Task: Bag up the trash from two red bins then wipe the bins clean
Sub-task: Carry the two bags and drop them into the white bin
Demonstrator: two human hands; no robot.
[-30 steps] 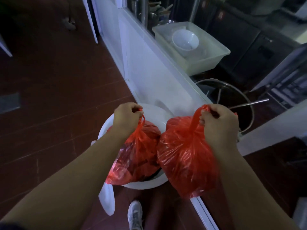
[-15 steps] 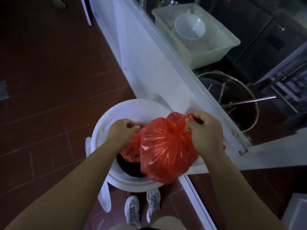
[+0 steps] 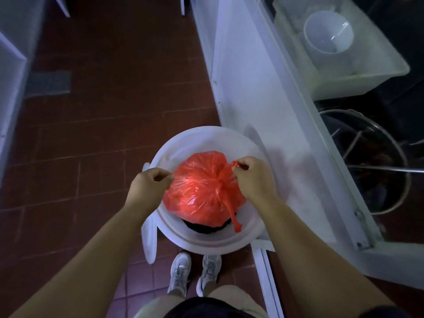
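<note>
A tied red trash bag [image 3: 202,191] lies on top of the opening of a round white bin [image 3: 206,237] on the floor, just in front of my feet. My right hand [image 3: 252,177] pinches one red handle strip of the bag at its upper right. A second handle strip [image 3: 234,219] hangs loose over the bag's near side. My left hand [image 3: 149,183] hovers at the bag's left edge with its fingers curled, and no plastic shows in it. The other red bag is hidden below.
A white counter wall [image 3: 263,99] runs along the right of the bin. Behind it stand a translucent tub [image 3: 367,79] with a white bowl [image 3: 328,31] and a large steel pot [image 3: 394,143]. Brown floor tiles [image 3: 103,111] spread to the left. My shoes [image 3: 195,271] stand below the bin.
Both bags have gone down into the white bin. The left bag is now under the right one, and my left hand no longer grips it. The view has tilted downward.
</note>
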